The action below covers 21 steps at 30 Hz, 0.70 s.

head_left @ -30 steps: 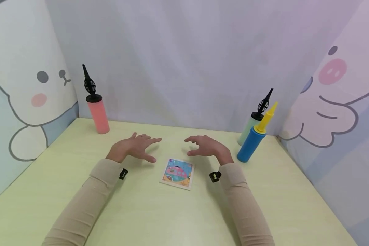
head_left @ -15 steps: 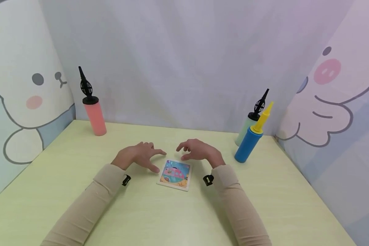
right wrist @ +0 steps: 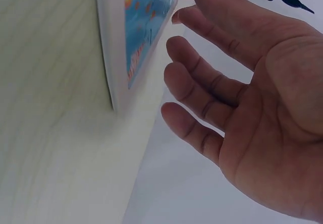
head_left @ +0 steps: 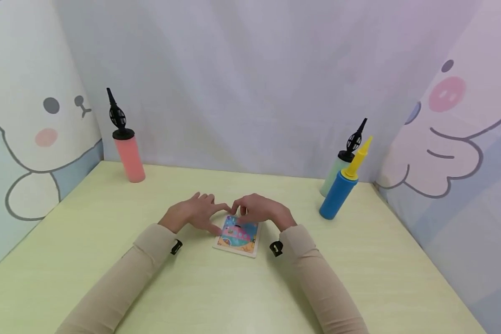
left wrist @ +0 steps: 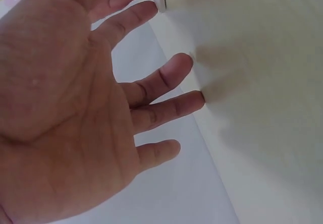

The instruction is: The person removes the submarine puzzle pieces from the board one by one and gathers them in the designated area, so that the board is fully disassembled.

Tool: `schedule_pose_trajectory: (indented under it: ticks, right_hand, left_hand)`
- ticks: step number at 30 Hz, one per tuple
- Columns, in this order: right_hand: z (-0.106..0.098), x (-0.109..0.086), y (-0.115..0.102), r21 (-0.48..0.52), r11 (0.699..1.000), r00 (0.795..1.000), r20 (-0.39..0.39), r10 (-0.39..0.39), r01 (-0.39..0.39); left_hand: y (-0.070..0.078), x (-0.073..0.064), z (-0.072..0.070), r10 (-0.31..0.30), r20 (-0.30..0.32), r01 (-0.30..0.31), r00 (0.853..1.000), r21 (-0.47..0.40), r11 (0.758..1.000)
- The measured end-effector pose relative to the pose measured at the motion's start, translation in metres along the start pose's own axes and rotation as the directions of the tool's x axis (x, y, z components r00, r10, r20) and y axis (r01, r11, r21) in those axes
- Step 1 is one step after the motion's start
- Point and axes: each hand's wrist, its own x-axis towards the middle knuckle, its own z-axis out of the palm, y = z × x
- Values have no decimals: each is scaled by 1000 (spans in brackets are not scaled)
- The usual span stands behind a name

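A flat, squarish picture board (head_left: 236,241) with a white border lies on the table, its picture showing a pink submarine on blue. My left hand (head_left: 198,212) is at its upper left corner, fingers spread, with the thumb at the left edge and the index finger reaching to the top. From the other side my right hand (head_left: 259,208) reaches over the upper right part, index finger bent down to the top edge and thumb over the picture. In the right wrist view the remaining right-hand fingers (right wrist: 181,80) curve loosely beside the board. The left fingers (left wrist: 169,108) point at the tabletop.
A pink balloon pump (head_left: 130,160) with a black nozzle stands at the back left. At the back right a blue pump (head_left: 338,195) with a yellow nozzle overlaps a pale green pump (head_left: 333,175). A plain curtain (head_left: 234,93) hangs behind the table (head_left: 217,292).
Both hands have come inward and down to the picture board, the right one moving left across its upper part. The board stays in place on the table.
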Motion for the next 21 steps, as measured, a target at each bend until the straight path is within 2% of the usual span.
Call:
schedule_pose_trajectory:
  ticks: [6,13,21]
  right_hand:
    - [3,5,-7,-1,1000,1000,8,-7,7]
    - [4,2,-7,24,999,999,-9,-35,35]
    - [0,0,-8,26,999,999,6,-37,37]
  left_hand:
    - [2,-2,1,-10,-17,10,1000,18,1000]
    - [6,1,3,-25,4,25,1000,9,1000]
    - [9,1,2,-70,26,70,997,3,998]
